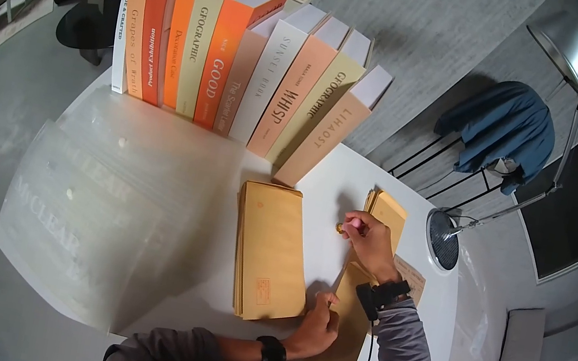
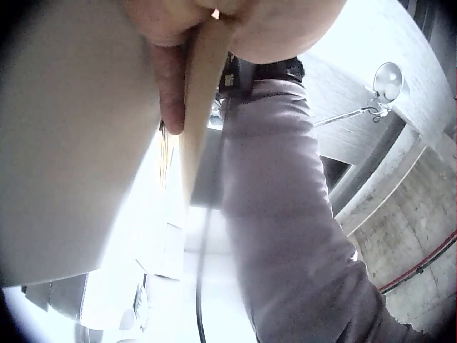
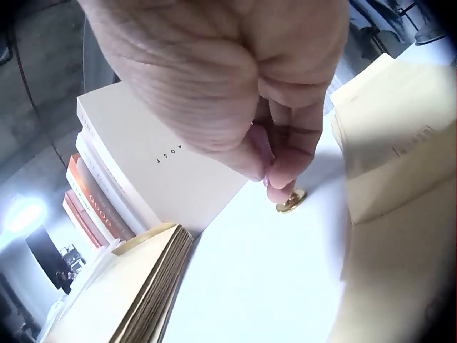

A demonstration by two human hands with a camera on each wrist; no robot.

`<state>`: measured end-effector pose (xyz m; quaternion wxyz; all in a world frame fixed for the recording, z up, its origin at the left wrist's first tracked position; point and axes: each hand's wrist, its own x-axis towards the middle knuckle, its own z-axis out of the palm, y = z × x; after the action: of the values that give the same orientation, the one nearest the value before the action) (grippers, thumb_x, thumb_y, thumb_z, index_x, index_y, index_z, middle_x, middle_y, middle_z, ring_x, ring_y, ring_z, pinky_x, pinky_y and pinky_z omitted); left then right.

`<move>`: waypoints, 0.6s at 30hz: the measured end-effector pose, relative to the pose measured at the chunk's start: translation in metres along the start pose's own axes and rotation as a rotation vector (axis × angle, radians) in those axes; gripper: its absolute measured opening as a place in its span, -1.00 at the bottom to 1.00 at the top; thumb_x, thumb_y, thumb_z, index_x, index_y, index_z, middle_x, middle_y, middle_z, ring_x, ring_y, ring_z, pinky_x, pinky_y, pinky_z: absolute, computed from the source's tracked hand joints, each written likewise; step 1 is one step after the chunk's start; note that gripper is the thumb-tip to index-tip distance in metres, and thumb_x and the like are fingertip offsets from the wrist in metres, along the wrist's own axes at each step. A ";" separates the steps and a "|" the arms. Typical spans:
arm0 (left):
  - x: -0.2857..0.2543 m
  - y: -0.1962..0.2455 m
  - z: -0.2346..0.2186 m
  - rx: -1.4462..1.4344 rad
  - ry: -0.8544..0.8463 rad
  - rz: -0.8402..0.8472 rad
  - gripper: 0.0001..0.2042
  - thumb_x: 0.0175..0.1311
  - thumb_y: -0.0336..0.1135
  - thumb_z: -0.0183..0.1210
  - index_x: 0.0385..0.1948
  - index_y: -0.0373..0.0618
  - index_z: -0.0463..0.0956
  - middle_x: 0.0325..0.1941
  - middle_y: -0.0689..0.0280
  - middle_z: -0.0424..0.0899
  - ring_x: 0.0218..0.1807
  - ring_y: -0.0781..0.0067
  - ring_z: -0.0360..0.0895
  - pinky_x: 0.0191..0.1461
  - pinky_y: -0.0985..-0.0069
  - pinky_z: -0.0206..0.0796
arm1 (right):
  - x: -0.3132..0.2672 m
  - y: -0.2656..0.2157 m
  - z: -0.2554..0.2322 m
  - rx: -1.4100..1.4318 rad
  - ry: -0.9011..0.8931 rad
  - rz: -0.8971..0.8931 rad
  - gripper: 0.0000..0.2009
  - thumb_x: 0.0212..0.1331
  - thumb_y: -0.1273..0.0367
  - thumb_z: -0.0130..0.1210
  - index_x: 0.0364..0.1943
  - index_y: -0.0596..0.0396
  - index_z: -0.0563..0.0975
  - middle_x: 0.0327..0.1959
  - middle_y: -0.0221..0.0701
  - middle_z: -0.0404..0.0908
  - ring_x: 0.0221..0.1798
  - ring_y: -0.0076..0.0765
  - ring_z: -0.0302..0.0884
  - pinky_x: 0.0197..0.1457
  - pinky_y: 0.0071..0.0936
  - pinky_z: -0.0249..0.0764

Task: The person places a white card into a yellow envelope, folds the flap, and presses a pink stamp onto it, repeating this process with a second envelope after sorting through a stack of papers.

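Note:
My right hand (image 1: 372, 244) grips a brass-headed stamp (image 3: 291, 201) by its pink handle (image 3: 261, 145). The brass end points away from the palm, above the white table, left of a small stack of envelopes (image 1: 388, 216). Nearer the body, my left hand (image 1: 314, 328) pinches the left edge of a brown envelope (image 1: 347, 336). In the left wrist view that envelope (image 2: 200, 136) appears edge-on, one finger along its side. Just left of this hand lies a thick pile of brown envelopes (image 1: 274, 247), the top one bearing a red printed mark.
A row of upright books (image 1: 218, 54) lines the table's back edge, the rightmost one leaning. Translucent plastic sheeting (image 1: 84, 215) covers the left side. A desk lamp (image 1: 442, 237) stands at the right edge. Beyond it, a blue garment (image 1: 500, 132) drapes over a chair.

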<state>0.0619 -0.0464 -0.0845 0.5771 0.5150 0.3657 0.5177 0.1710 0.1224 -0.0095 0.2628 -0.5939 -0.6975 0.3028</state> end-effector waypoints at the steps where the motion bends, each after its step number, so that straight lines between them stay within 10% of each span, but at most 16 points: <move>1: 0.000 0.000 -0.001 -0.003 -0.009 -0.004 -0.68 0.29 -0.59 -0.04 0.02 -0.21 0.10 -0.61 0.16 0.37 -0.54 0.21 0.49 -0.37 0.28 0.29 | -0.001 0.001 -0.001 -0.023 0.009 -0.007 -0.73 0.21 0.47 0.21 -0.02 0.26 0.56 -0.33 -0.39 0.66 -0.28 -0.46 0.68 -0.18 -0.54 0.58; 18: -0.002 -0.002 0.000 -0.095 -0.079 0.027 -0.66 0.33 -0.64 -0.07 0.05 -0.09 0.10 -0.51 0.36 0.31 -0.49 0.62 0.24 -0.41 0.47 0.17 | -0.114 0.020 -0.072 0.013 0.047 0.241 -0.75 0.23 0.35 0.25 -0.16 0.30 0.66 -0.32 -0.34 0.74 -0.25 -0.49 0.64 -0.14 -0.54 0.52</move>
<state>0.0622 -0.0484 -0.0861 0.6079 0.5119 0.3107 0.5213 0.2545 0.0202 0.0239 0.2444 -0.6788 -0.6127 0.3227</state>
